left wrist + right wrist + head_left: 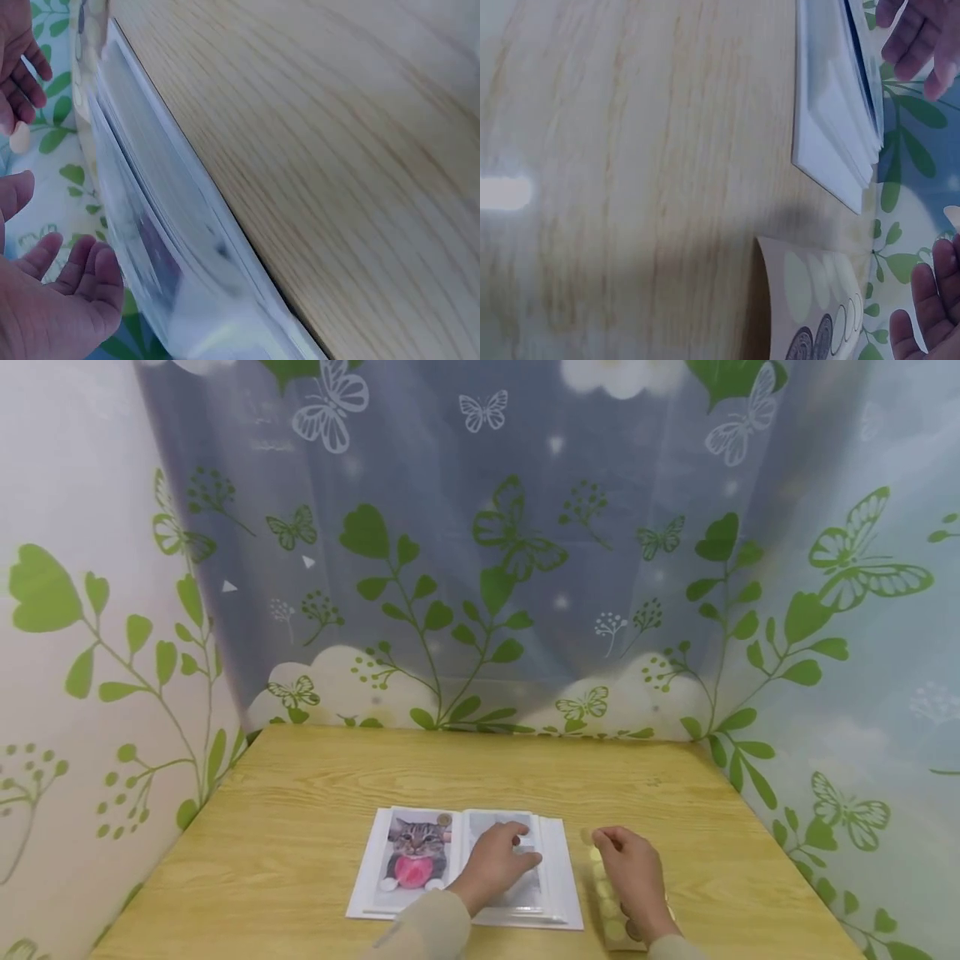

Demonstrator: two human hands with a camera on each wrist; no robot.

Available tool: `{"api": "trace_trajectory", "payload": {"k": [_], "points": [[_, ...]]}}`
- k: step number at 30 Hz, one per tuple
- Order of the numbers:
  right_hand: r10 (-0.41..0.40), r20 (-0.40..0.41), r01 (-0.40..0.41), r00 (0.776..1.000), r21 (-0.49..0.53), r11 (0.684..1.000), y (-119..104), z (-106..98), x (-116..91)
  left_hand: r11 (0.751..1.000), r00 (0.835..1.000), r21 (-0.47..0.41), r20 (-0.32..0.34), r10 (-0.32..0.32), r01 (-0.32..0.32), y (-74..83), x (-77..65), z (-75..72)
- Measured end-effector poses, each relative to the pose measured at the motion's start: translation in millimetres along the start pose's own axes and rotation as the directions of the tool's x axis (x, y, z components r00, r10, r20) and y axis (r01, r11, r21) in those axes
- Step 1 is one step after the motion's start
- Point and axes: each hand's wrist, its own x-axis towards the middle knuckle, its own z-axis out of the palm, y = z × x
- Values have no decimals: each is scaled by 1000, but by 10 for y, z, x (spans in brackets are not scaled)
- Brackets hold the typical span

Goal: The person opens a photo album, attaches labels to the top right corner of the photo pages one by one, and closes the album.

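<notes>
An open photo album (564, 877) with clear sleeves lies on the table. Its left page shows a cat photo (415, 852) with a small round brown sticker (444, 819) in the upper corner. My left hand (497, 865) hovers over the right page, fingers loosely bent, holding nothing; it covers part of a greyish picture there. Between thumb and fingertips my right hand (633, 875) pinches a small round sticker (20, 138), pale in the left wrist view. Below that hand lies a sheet of round stickers (615, 930), some pale gold, some dark-patterned in the right wrist view.
The wood-grain table (300, 793) extends around the album and the sheet. A patterned curtain (450, 610) with green leaves and butterflies hangs behind the table and along both sides. The sticker sheet (810, 292) curls up off the tabletop at one edge.
</notes>
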Motion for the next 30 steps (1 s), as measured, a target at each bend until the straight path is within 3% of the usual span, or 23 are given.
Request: {"api": "trace_trajectory", "payload": {"k": [7, 12, 19, 30], "points": [[2, -5, -2, 1000, 8, 1000, -2, 125, 53, 994, 996, 99, -67, 55, -48, -160, -56, -142], [-19, -11, 19, 1000, -16, 1000, -43, 199, 79, 983, 997, 178, -55, 59, -48, -243, -109, -191], [-76, -25, 74, 997, -44, 996, -95, 258, 112, 932, 998, 357, 10, 59, -59, -286, -226, -220], [-131, -16, 129, 991, -66, 989, -141, 400, 209, 853, 998, 522, 48, -34, 4, -329, -321, -114]]}}
